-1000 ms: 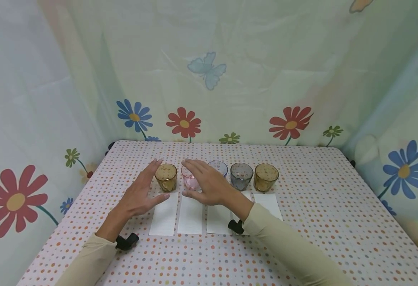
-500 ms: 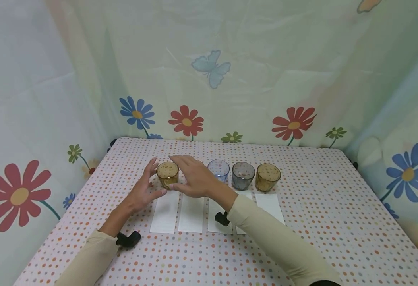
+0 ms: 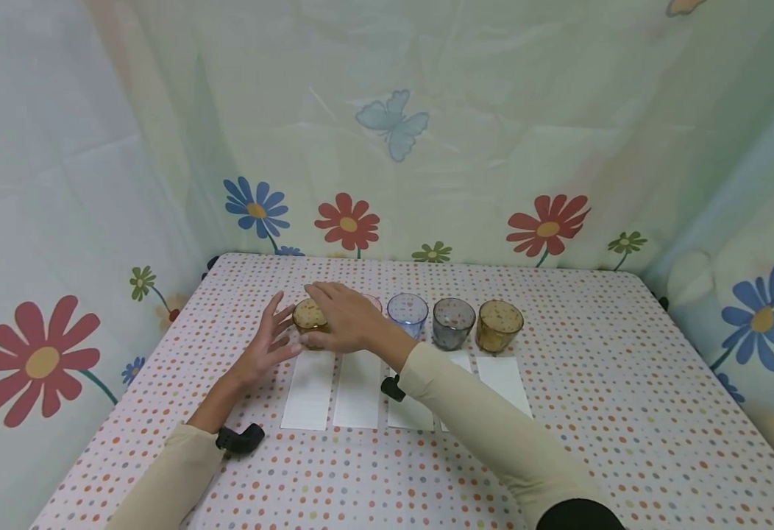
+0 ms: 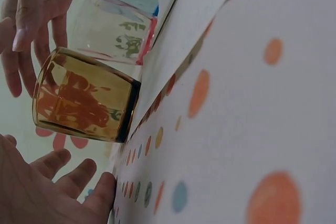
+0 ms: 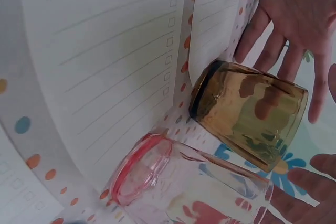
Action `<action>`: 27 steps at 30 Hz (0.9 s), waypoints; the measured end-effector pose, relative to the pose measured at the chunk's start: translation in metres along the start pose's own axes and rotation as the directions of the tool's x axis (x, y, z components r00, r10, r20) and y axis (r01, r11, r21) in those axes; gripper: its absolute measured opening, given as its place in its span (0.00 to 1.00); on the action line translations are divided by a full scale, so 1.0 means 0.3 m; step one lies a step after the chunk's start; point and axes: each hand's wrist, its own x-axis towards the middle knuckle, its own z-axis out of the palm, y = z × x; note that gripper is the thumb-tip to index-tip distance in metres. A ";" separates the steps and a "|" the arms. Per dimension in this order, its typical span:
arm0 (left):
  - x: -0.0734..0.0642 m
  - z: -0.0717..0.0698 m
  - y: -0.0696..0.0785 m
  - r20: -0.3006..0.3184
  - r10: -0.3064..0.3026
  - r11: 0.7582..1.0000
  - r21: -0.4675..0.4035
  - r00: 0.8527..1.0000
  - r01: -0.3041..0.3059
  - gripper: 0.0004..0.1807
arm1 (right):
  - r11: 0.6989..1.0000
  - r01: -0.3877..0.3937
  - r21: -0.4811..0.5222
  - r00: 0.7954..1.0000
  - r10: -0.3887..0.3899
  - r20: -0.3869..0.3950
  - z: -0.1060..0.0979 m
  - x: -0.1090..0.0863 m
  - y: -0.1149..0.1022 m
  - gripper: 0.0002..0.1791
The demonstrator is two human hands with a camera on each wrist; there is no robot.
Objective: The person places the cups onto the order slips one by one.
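A row of tinted glass cups stands upright near the table's middle. At its left end is an amber glass cup [image 3: 310, 315], with my left hand [image 3: 264, 350] on its left side and my right hand [image 3: 346, 318] over its right side. Both hands have their fingers extended and hold nothing. In the left wrist view a gap separates the left fingers [image 4: 79, 177] from the amber cup. Whether the right hand touches the cup cannot be told. Behind the right hand, a pink-based clear cup [image 5: 194, 182] is mostly hidden in the head view.
Farther right stand a blue cup [image 3: 408, 315], a grey cup [image 3: 453, 324] and another amber cup [image 3: 499, 326]. White lined paper slips [image 3: 307, 390] lie in front of the cups on the dotted tablecloth [image 3: 334, 478]. A floral curtain [image 3: 466, 162] hangs behind the table.
My right hand has moved left, from over the pink cup to beside the left amber cup. My left hand has barely shifted. The cups stay in place; the head view has shifted slightly.
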 end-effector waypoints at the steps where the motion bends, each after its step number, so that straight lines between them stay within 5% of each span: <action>1: 0.000 -0.002 -0.004 0.004 0.003 1.000 -0.021 1.000 -0.003 0.53 | 1.000 -0.006 -0.005 1.000 0.006 0.010 0.003 0.008 0.000 0.50; 27: -0.011 -0.014 -0.034 0.005 -0.004 0.988 -0.156 1.000 0.004 0.54 | 0.993 -0.121 -0.005 0.980 0.120 0.161 0.037 0.100 0.012 0.48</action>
